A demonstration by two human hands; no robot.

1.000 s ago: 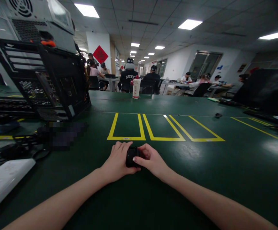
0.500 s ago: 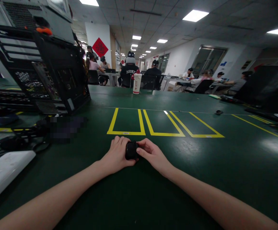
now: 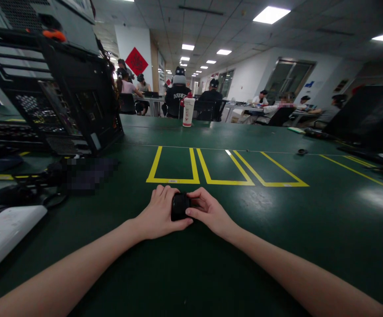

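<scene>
Between my two hands, low over the green table (image 3: 185, 273), is a small black boxy object (image 3: 179, 207) with rounded edges; its exact kind does not show. My left hand (image 3: 160, 211) wraps round it from the left, thumb along the near side and fingers over the far side. From the right, my right hand (image 3: 209, 210) pinches its end, with the thumb on the near corner and the fingertips on the far one. My palms and fingers hide part of the object's sides.
Yellow tape outlines (image 3: 173, 181) mark the table beyond my hands. A black computer case (image 3: 75, 92) stands at left, near cables and a white device (image 3: 9, 237). A white cup (image 3: 188, 112) stands at the far edge; a small round black piece (image 3: 301, 152) lies right. People sit beyond.
My right hand's fingers and thumb have shifted slightly left, closer over the black object's end. My left thumb reaches a little further right. The view has moved slightly.
</scene>
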